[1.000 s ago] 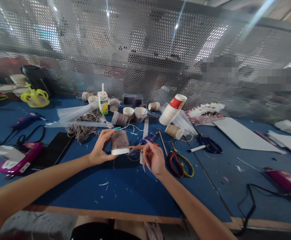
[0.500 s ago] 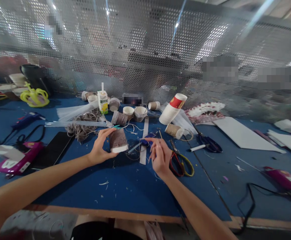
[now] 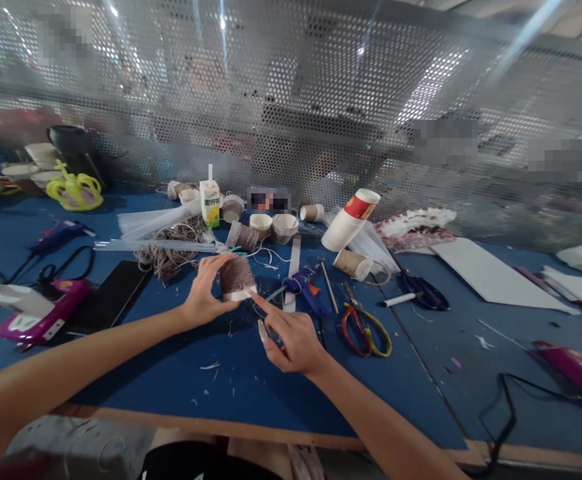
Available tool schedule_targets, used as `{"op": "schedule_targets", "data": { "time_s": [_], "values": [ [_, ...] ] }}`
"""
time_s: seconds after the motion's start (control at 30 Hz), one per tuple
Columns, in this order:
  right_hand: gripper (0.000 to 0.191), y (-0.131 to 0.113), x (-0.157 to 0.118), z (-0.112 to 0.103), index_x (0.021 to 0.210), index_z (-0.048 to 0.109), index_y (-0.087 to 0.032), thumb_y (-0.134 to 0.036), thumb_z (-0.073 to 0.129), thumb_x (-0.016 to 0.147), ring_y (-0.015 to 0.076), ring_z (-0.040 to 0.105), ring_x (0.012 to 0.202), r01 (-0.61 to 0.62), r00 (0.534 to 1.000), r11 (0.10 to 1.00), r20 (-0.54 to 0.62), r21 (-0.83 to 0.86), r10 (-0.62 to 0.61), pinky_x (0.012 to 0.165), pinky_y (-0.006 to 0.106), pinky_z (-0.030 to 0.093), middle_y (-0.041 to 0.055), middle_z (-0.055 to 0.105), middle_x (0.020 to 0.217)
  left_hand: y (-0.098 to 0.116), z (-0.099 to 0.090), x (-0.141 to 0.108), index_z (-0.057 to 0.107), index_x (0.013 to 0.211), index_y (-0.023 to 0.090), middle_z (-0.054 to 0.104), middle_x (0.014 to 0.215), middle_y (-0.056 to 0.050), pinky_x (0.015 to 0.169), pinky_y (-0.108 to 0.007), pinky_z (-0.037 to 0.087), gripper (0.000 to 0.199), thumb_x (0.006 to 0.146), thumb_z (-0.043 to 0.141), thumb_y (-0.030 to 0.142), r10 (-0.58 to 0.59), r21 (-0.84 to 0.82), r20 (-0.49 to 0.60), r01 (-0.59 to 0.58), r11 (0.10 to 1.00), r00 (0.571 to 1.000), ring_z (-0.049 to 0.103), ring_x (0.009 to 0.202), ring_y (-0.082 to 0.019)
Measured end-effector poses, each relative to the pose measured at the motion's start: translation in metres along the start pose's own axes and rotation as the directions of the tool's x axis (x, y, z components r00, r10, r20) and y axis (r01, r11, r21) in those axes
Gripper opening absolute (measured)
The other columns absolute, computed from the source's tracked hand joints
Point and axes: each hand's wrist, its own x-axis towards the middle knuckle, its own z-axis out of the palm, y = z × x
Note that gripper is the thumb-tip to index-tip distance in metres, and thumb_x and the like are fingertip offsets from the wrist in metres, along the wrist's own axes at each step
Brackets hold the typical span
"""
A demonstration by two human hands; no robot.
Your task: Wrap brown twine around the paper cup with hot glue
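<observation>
My left hand [image 3: 209, 293] grips a paper cup [image 3: 237, 275] wound with brown cord, thumb below and fingers over the top. The cup lies tilted on its side, and a bare white band shows along its lower edge. At that white band is the outstretched index fingertip of my right hand [image 3: 291, 337]; the hand holds nothing and its fingers are apart. A blue glue gun [image 3: 307, 288] rests just beyond my right hand, across a pale strip [image 3: 295, 257]. Scissors [image 3: 365, 330] with red and yellow handles lie to its right.
Behind the cup are a tangle of brown cord [image 3: 168, 257], a drink carton [image 3: 210, 205] and several cord-wrapped cups. A leaning stack of paper cups [image 3: 348, 223] stands right of centre. Purple tools lie at the left [image 3: 45, 310] and right [image 3: 571, 367]. A perforated metal screen [image 3: 281, 87] backs the table.
My right hand has left the glue gun's side and moved left and nearer, its index finger now at the cup's white band. My left hand still holds the cup.
</observation>
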Motion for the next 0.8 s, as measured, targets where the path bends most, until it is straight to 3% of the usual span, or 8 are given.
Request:
{"op": "schedule_targets", "data": {
  "time_s": [0.23, 0.47, 0.8],
  "values": [
    [0.019, -0.0024, 0.0018, 0.0014, 0.07, 0.043, -0.022, -0.026, 0.037, 0.087, 0.0105, 0.051, 0.043, 0.044, 0.999, 0.999, 0.0, -0.018, -0.044, 0.041, 0.027, 0.037, 0.0161, 0.066, 0.123, -0.0022, 0.0004, 0.0, 0.041, 0.131, 0.022, 0.059, 0.123, -0.012, 0.095, -0.049, 0.045, 0.068, 0.07, 0.069, 0.029, 0.028, 0.002, 0.021, -0.028, 1.0, 0.999, 0.054, 0.112, -0.03],
    [0.014, -0.002, -0.0003, 0.0014, 0.074, 0.043, -0.021, -0.025, 0.037, 0.087, 0.0136, 0.061, 0.055, -0.012, 1.0, 1.0, -0.022, 0.009, 0.012, 0.048, 0.027, 0.044, 0.0186, 0.063, 0.126, -0.0009, 0.0, 0.0007, 0.043, 0.13, 0.023, 0.059, 0.123, -0.012, 0.094, -0.048, 0.046, 0.068, 0.068, 0.071, 0.03, 0.002, 0.011, 0.029, -0.003, 1.0, 1.0, 0.054, 0.112, -0.03],
    [0.012, -0.0029, 0.0021, 0.0008, 0.074, 0.039, -0.023, -0.026, 0.037, 0.086, 0.0126, 0.055, 0.047, 0.008, 1.0, 0.999, 0.002, 0.045, -0.008, 0.043, 0.028, 0.04, 0.0158, 0.066, 0.123, -0.0009, 0.0008, 0.0004, 0.043, 0.13, 0.023, 0.059, 0.122, -0.012, 0.095, -0.049, 0.044, 0.068, 0.068, 0.071, 0.029, 0.012, -0.004, 0.011, -0.011, 1.0, 1.0, 0.054, 0.112, -0.03]
  ]
}}
